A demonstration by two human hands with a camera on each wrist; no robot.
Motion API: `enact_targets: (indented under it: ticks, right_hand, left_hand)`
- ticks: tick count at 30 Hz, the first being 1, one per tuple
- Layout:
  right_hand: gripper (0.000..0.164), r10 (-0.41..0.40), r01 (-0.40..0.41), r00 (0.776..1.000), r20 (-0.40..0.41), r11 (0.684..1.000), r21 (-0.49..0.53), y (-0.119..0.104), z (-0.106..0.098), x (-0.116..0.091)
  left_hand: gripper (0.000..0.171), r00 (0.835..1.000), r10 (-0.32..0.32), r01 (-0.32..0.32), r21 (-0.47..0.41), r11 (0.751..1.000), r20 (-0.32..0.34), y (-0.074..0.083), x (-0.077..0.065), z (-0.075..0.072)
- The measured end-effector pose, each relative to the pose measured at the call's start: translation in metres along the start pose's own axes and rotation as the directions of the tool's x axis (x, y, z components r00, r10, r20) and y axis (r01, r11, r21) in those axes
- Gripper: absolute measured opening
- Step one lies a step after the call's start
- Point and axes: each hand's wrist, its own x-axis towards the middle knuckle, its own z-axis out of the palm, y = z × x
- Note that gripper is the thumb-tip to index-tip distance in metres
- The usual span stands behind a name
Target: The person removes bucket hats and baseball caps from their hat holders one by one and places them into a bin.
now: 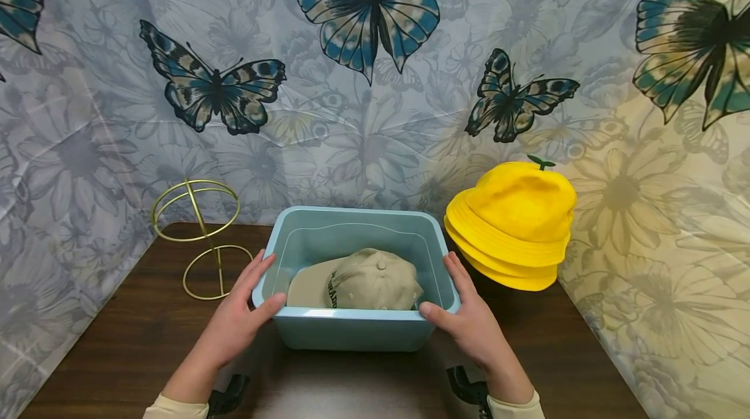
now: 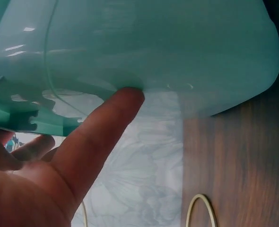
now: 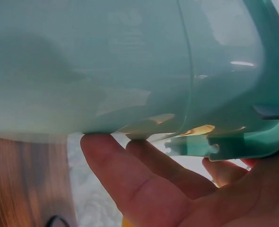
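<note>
A light blue plastic bin [image 1: 351,333] stands on the dark wooden table between both hands. Inside it lies a beige baseball cap [image 1: 377,279], its brim to the left and dark lettering on its front. My left hand [image 1: 237,324] holds the bin's left side, thumb over the rim at the front corner. On the opposite side my right hand [image 1: 471,321] grips the same way. Up close in the left wrist view, a fingertip touches the bin's outer wall [image 2: 153,47]. Two fingertips meet that wall [image 3: 106,56] in the right wrist view.
Yellow bucket hats [image 1: 515,211], stacked with a green sprout on top, stand right of the bin. A gold wire stand with rings [image 1: 197,211] is at the back left. Behind the table [image 1: 135,328] hangs a butterfly-patterned cloth [image 1: 363,139].
</note>
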Motion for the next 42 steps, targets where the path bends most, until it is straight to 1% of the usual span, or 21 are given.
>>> enact_targets:
  ticks: [4, 7, 10, 12, 14, 18, 25, 29, 32, 33, 38, 40, 42]
  right_hand:
    - [0.092, 0.016, -0.016, 1.000, 0.000, 1.000, -0.005, 0.001, 0.000, 0.001]
    - [0.093, 0.016, -0.016, 1.000, -0.003, 1.000, -0.011, 0.002, 0.000, 0.001]
    - [0.093, 0.009, -0.009, 1.000, -0.004, 1.000, -0.019, 0.003, 0.001, 0.002]
    - [0.092, 0.006, -0.006, 1.000, -0.004, 1.000, -0.021, 0.003, 0.001, 0.002]
    - [0.092, 0.005, -0.006, 1.000, -0.004, 1.000, -0.019, 0.002, 0.001, 0.002]
    - [0.093, 0.002, -0.002, 1.000, 0.001, 1.000, -0.019, -0.001, 0.000, 0.002]
    - [0.094, 0.022, -0.022, 1.000, 0.011, 0.999, -0.047, -0.002, -0.004, 0.002]
    - [0.099, 0.019, -0.018, 1.000, 0.011, 0.996, -0.091, -0.008, -0.009, -0.002]
    - [0.100, 0.009, -0.009, 1.000, -0.007, 0.992, -0.129, -0.016, -0.020, -0.008]
    - [0.099, 0.016, -0.019, 1.000, -0.019, 0.990, -0.142, -0.020, -0.025, -0.010]
    - [0.090, 0.020, -0.043, 0.993, -0.112, 0.976, -0.213, -0.041, -0.059, -0.021]
    - [0.084, -0.019, -0.014, 0.989, -0.150, 0.976, -0.218, -0.046, -0.073, -0.025]
    - [0.077, -0.071, 0.044, 0.983, -0.168, 0.986, -0.160, -0.048, -0.087, -0.028]
  left_hand:
    - [0.069, 1.000, -0.003, 0.003, -0.020, 1.000, -0.009, -0.002, -0.001, 0.000]
    - [0.069, 1.000, -0.015, 0.015, -0.048, 0.999, 0.002, -0.002, 0.000, 0.000]
    - [0.070, 0.998, -0.054, 0.058, -0.130, 0.990, 0.034, -0.002, 0.000, -0.001]
    - [0.072, 0.995, -0.083, 0.091, -0.185, 0.978, 0.051, -0.002, 0.001, -0.002]
    - [0.072, 0.993, -0.103, 0.114, -0.221, 0.969, 0.059, -0.003, 0.001, -0.002]
    - [0.073, 0.993, -0.106, 0.116, -0.239, 0.964, 0.055, -0.004, 0.002, -0.001]
    - [0.073, 0.992, -0.107, 0.120, -0.261, 0.958, 0.064, -0.005, 0.002, 0.000]
    - [0.073, 0.992, -0.114, 0.126, -0.267, 0.955, 0.061, -0.004, 0.001, 0.000]
    - [0.073, 0.991, -0.119, 0.131, -0.265, 0.955, 0.060, -0.004, 0.001, 0.001]
    - [0.073, 0.991, -0.120, 0.131, -0.264, 0.956, 0.059, -0.004, 0.001, 0.001]
    - [0.072, 0.992, -0.115, 0.124, -0.263, 0.957, 0.047, -0.003, 0.001, 0.002]
    - [0.073, 0.993, -0.114, 0.122, -0.261, 0.958, 0.043, -0.003, 0.001, 0.002]
    - [0.073, 0.992, -0.116, 0.122, -0.260, 0.958, 0.040, -0.003, 0.001, 0.002]
